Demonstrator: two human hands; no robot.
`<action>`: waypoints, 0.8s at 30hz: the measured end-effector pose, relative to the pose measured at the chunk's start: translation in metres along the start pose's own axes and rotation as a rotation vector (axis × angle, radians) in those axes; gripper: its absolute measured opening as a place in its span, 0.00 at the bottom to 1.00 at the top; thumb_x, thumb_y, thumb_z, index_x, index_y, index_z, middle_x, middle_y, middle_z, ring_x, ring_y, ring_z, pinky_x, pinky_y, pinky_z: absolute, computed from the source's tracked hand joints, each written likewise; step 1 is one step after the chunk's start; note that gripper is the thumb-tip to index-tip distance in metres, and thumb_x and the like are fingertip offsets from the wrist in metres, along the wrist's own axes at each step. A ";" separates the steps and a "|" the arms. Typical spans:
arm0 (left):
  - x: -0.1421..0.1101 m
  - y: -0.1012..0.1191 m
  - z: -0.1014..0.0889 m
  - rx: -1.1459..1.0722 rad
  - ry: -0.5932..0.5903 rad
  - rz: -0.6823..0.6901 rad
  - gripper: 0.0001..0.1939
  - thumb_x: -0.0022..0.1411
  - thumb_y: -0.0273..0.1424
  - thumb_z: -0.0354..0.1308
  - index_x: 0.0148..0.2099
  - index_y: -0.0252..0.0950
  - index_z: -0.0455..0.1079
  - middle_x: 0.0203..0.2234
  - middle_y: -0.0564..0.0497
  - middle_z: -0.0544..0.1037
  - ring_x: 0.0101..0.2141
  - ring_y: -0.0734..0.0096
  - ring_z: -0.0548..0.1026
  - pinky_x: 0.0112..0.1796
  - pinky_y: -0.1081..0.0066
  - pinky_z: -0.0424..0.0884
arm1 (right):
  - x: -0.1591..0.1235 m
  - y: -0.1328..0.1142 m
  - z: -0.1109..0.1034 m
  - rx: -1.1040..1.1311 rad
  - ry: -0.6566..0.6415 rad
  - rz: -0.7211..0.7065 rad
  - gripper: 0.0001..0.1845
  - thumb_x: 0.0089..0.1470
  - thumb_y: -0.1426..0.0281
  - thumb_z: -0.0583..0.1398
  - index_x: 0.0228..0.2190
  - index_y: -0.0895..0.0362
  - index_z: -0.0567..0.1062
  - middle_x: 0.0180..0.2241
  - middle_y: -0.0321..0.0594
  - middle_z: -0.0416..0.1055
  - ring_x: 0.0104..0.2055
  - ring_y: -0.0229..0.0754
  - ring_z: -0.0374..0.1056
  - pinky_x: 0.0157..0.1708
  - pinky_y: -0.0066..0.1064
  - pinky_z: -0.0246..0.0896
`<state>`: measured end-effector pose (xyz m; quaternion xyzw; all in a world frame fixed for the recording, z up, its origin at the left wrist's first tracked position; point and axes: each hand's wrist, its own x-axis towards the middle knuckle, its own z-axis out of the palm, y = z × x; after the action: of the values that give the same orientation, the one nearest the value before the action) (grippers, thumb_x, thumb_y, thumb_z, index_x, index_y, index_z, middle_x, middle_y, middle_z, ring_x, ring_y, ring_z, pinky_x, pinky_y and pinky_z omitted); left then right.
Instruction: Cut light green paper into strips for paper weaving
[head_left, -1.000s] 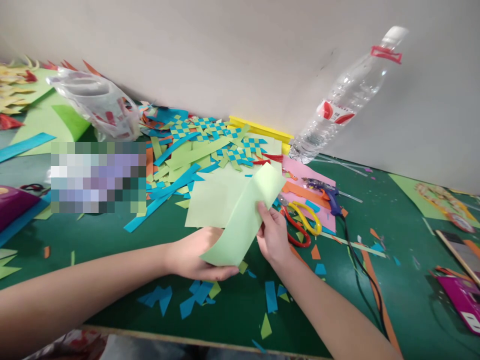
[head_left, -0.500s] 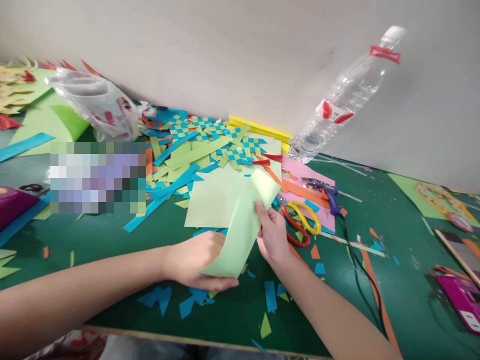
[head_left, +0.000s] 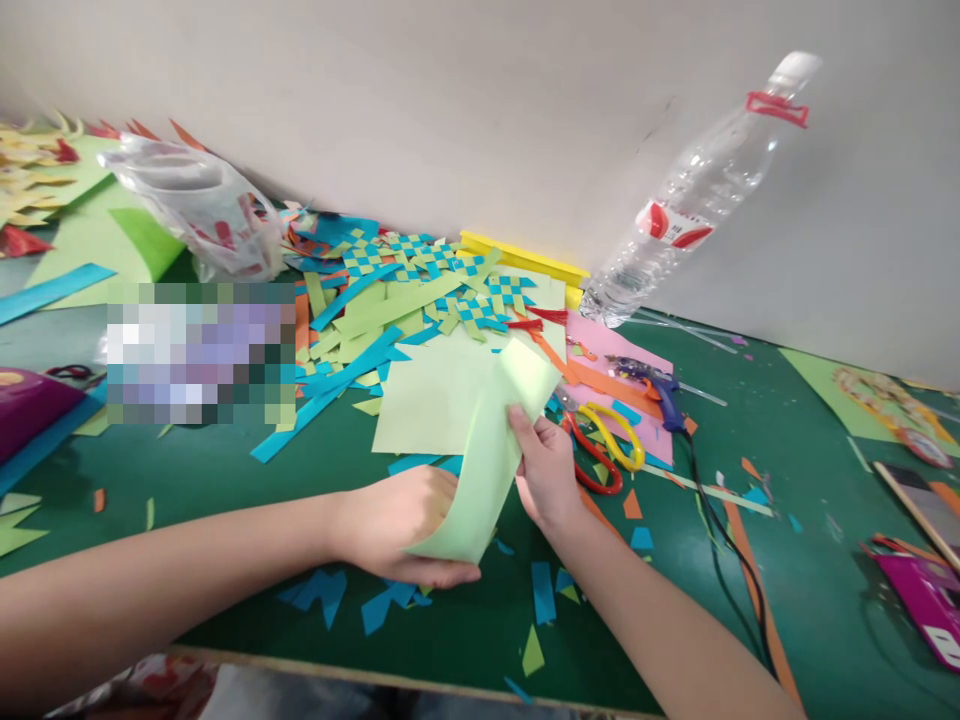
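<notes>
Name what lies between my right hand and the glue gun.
Between right hand and glue gun, the head view shows red and yellow scissor handles and paper scraps.

Your green bench (head_left: 337, 640) carries woven blue-and-green paper pieces (head_left: 409, 262) in a heap with loose strips (head_left: 330, 390). Right of them you have a pink sheet (head_left: 658, 350), with scissors (head_left: 619, 440) and a blue glue gun (head_left: 667, 400) on or beside it. Your clear bottle (head_left: 679, 210) stands by the wall; blue, green and orange scraps (head_left: 544, 592) lie scattered nearer you.
</notes>
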<state>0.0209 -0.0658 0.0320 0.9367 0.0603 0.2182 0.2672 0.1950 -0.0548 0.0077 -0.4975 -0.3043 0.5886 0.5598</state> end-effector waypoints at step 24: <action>-0.003 -0.002 0.003 0.020 0.056 0.053 0.09 0.67 0.32 0.53 0.34 0.37 0.70 0.25 0.51 0.77 0.27 0.68 0.76 0.33 0.68 0.69 | 0.001 -0.001 -0.001 0.097 0.004 0.006 0.18 0.38 0.57 0.71 0.23 0.57 0.76 0.16 0.29 0.66 0.16 0.30 0.52 0.14 0.27 0.40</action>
<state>0.0196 -0.0668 0.0274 0.9342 0.0450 0.2506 0.2499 0.1963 -0.0543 0.0080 -0.4719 -0.2730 0.6033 0.5821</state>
